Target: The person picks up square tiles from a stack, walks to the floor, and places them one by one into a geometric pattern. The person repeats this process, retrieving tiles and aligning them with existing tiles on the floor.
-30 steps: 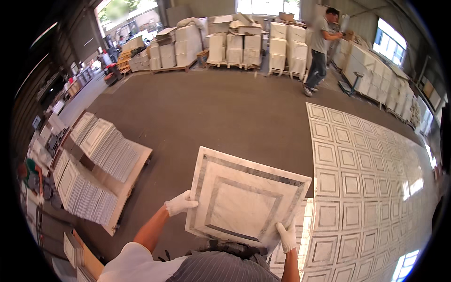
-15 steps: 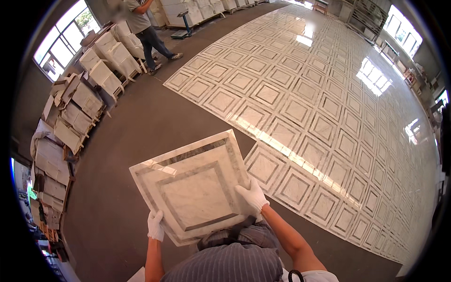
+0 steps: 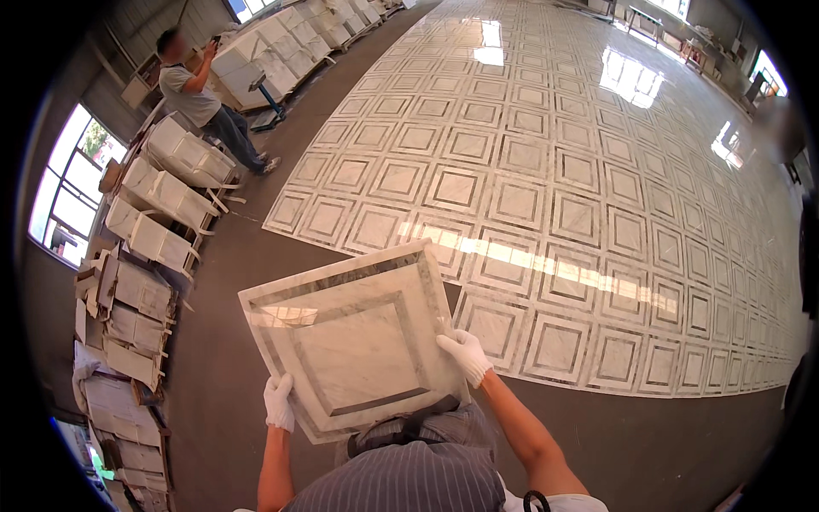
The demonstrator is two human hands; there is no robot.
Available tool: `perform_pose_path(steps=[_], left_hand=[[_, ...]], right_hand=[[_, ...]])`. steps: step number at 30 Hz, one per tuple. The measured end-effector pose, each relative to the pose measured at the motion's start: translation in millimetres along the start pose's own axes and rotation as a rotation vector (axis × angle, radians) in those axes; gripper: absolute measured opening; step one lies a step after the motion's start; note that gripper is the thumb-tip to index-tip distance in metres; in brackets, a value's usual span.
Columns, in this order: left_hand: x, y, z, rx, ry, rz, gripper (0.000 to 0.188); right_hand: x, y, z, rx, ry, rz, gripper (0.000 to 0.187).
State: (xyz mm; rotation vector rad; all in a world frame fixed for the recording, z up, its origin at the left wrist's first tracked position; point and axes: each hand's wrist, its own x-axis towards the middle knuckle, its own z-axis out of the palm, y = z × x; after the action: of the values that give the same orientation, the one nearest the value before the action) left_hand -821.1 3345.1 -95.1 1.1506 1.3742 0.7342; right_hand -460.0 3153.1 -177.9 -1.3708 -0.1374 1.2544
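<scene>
Between my hands I hold a square marble tile [image 3: 358, 350], cream-white with a darker grey square frame inlaid and a dark band along its far edge. My left hand [image 3: 279, 401], in a white knit glove, grips the tile's left edge near its lower corner. On the opposite side my gloved right hand [image 3: 466, 354] clasps the right edge, thumb on the face; its other fingers are mostly hidden behind the slab. The tile is tilted, its near edge against the striped apron [image 3: 409, 482] at my waist. Window light reflects off its upper left part.
Matching framed tiles [image 3: 559, 337] cover the glossy floor ahead and right, with a stepped near edge. Dark bare floor [image 3: 222, 341] runs along the left. Crated stone slabs [image 3: 141, 294] line the left wall. A person [image 3: 200, 94] stands far left by a blue platform scale [image 3: 269, 107].
My view has turned rightward, so the laid floor and the left-hand crates sit differently in the picture. The tile stays in both hands, nearly unmoved against my body.
</scene>
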Motion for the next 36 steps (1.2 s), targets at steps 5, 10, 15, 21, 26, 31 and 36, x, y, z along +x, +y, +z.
perform_pose_path(steps=[5, 10, 15, 21, 26, 31, 36], left_hand=[[71, 40, 34, 0.135, -0.046, 0.002, 0.016], [187, 50, 61, 0.262, -0.188, 0.016, 0.020], [326, 42, 91, 0.355, -0.357, 0.025, 0.025], [448, 42, 118, 0.534, -0.504, -0.076, 0.029], [511, -32, 112, 0.611, -0.529, -0.210, 0.032], [516, -144, 161, 0.532, -0.509, -0.330, 0.033], [539, -302, 181, 0.538, -0.504, -0.454, 0.035]], right_hand=[[20, -6, 23, 0.069, 0.142, -0.021, 0.036], [71, 13, 51, -0.025, 0.370, -0.073, 0.045], [138, 27, 99, -0.015, 0.611, -0.017, 0.052], [213, 78, 164, 0.190, 0.888, 0.132, 0.058], [239, 92, 164, 0.085, 0.865, 0.360, 0.070], [294, 156, 94, -0.058, 0.744, 0.567, 0.082], [356, 267, 25, -0.217, 0.771, 0.701, 0.083]])
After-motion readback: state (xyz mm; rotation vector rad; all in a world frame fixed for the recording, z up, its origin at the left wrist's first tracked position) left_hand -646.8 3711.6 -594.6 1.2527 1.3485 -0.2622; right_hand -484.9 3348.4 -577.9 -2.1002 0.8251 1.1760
